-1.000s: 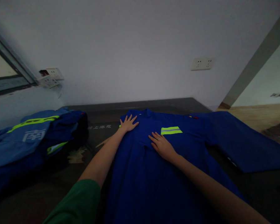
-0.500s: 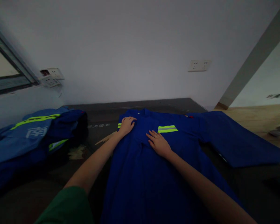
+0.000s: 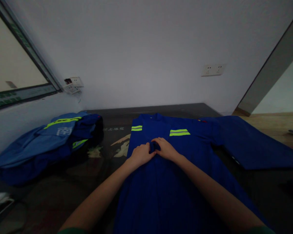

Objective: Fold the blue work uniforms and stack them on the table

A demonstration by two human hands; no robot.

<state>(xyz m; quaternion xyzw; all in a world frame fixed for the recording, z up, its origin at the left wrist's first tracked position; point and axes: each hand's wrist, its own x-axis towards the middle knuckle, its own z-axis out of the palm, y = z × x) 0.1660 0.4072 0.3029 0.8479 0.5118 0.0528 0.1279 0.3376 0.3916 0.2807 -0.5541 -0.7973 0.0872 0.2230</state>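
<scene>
A blue work jacket [image 3: 183, 152] with yellow-green reflective strips lies front side up on the dark table, its collar toward the wall and one sleeve out to the right. At the middle of its chest, my left hand [image 3: 143, 153] is closed on the edge of the front opening. Close beside it, my right hand [image 3: 164, 149] pinches the same front edge, thumb near the left thumb. A small fold of blue cloth stands up between the two hands. The fingertips are partly hidden, and I cannot make out any button.
On the left of the dark table [image 3: 146, 109] lies a heap of blue garments [image 3: 48, 143] with reflective strips. A white object [image 3: 0, 201] shows at the lower left edge. Wall sockets [image 3: 213, 70] sit above the table, and a window [image 3: 17, 58] is at the left.
My hands lay flat and apart on the jacket; now they have come together at its front opening and grip the cloth. The view has shifted slightly left.
</scene>
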